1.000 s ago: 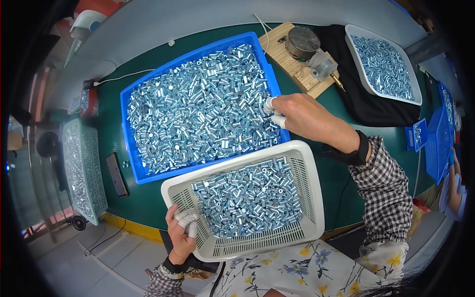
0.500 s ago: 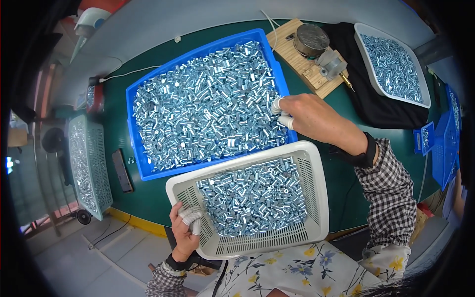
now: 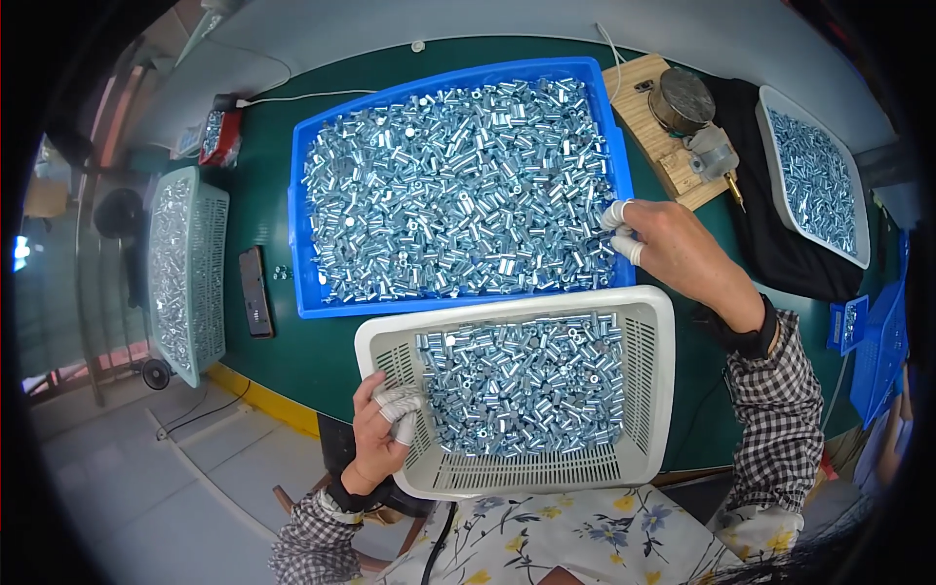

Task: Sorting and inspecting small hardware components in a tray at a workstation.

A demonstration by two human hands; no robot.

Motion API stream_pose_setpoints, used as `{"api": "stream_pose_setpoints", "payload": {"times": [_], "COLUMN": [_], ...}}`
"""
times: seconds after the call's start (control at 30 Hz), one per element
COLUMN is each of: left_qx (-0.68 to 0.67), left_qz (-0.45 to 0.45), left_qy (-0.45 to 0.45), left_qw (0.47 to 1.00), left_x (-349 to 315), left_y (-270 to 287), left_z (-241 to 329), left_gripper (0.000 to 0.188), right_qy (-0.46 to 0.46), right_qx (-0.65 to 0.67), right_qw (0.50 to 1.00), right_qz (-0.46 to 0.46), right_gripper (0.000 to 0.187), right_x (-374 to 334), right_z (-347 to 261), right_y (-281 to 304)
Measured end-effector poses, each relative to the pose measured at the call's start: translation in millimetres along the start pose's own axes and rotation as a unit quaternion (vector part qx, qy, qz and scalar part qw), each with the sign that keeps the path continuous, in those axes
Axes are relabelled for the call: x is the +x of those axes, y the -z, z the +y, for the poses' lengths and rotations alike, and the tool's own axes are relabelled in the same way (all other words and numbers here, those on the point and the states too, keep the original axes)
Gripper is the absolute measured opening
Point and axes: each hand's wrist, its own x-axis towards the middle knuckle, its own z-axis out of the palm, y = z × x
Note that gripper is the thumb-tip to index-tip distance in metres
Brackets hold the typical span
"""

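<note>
A large blue tray full of small silvery metal sleeves lies on the green table. Against its near side stands a white slotted basket holding more of the same sleeves. My right hand is at the tray's right rim, its white-covered fingertips bent together over the edge pieces; what they pinch is hidden. My left hand, with white-wrapped fingers, is curled over the basket's left rim, the wrapped fingertips on the inner side.
A wooden board with a round metal fixture lies behind my right hand. Beyond it a white tray of metal parts rests on black cloth. To the left are a phone, a pale green basket and a red box.
The whole view has shifted, so the trays and hands appear farther right. My hands keep nearly the same places at the blue tray's rim and the white basket.
</note>
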Motion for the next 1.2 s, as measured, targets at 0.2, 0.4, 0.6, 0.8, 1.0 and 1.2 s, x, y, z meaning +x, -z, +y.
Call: {"api": "stream_pose_setpoints", "payload": {"times": [0.2, 0.4, 0.6, 0.8, 1.0, 1.2], "left_qx": [-0.023, -0.04, 0.008, 0.097, -0.015, 0.001], "left_qz": [0.005, 0.026, 0.032, 0.079, -0.014, -0.163], "left_qy": [-0.008, -0.027, -0.093, -0.119, -0.203, -0.168], "left_qw": [1.0, 0.999, 0.995, 0.985, 0.979, 0.972], "left_x": [1, -1, -2, 9, 52, 98], "left_y": [0, -1, -2, 28, 37, -33], "left_z": [0, -2, -2, 40, 108, 99], "left_gripper": [0.026, 0.027, 0.027, 0.029, 0.025, 0.021], "right_qy": [-0.032, -0.034, -0.045, -0.063, -0.029, -0.023], "right_qx": [0.003, 0.027, 0.015, -0.061, -0.117, -0.158], "right_qw": [0.999, 0.992, 0.995, 0.994, 0.991, 0.987], "right_qz": [0.032, 0.116, 0.091, 0.062, 0.054, -0.011], "right_gripper": [0.014, 0.014, 0.012, 0.012, 0.014, 0.013], "right_x": [-14, -51, -105, -130, -108, -97], "right_z": [-16, -60, -93, -112, -114, -84], "right_y": [12, 15, -11, -13, -29, -61]}}
